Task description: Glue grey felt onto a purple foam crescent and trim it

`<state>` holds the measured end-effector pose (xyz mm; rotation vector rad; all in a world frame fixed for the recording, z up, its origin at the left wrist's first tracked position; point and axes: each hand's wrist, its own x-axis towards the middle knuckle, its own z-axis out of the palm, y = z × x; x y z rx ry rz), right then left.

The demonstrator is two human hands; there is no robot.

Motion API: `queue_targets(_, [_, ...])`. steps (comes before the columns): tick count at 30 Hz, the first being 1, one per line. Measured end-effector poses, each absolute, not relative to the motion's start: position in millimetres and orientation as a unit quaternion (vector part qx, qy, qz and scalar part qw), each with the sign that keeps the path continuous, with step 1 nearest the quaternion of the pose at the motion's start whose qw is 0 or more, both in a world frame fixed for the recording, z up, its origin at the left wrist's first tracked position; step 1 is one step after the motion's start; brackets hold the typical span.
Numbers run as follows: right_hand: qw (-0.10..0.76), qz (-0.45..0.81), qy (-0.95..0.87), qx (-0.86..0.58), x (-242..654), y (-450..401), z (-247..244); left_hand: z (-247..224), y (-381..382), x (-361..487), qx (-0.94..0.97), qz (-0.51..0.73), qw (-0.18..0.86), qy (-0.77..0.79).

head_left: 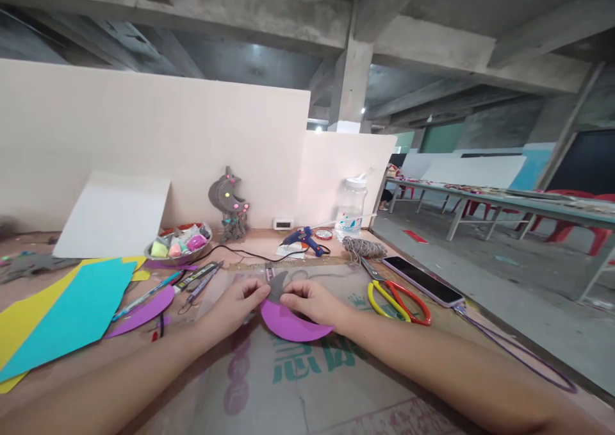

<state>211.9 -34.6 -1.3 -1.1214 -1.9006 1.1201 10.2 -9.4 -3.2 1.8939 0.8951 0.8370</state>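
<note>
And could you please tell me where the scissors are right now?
In the head view, the scissors lie to the right of the right hand, with the phone on their right and the yarn just beyond them.

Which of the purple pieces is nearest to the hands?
The purple piece by the left hand and right hand, with grey material at one end; the others lie farther left, near pens and bowl.

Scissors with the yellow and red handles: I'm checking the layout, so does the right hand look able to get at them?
Probably yes: the scissors lie to the right of the right hand, and nothing visible lies over them. It would likely need to leave the grey piece first.
</note>
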Motion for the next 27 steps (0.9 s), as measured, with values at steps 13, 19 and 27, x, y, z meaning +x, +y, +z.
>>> queue_targets(13, [0.323,0.412,-0.726,-0.445,212,-31,-7,1,-13,11,0.756,0.322,0.443,0.358])
queue_targets(19, [0.335,0.416,-0.731,-0.424,210,-36,2,2,-12,13,0.744,0.328,0.46,0.357])
queue_targets(27, [0.348,0.476,-0.699,-0.404,214,-33,-4,-1,-10,10,0.733,0.328,0.472,0.363])
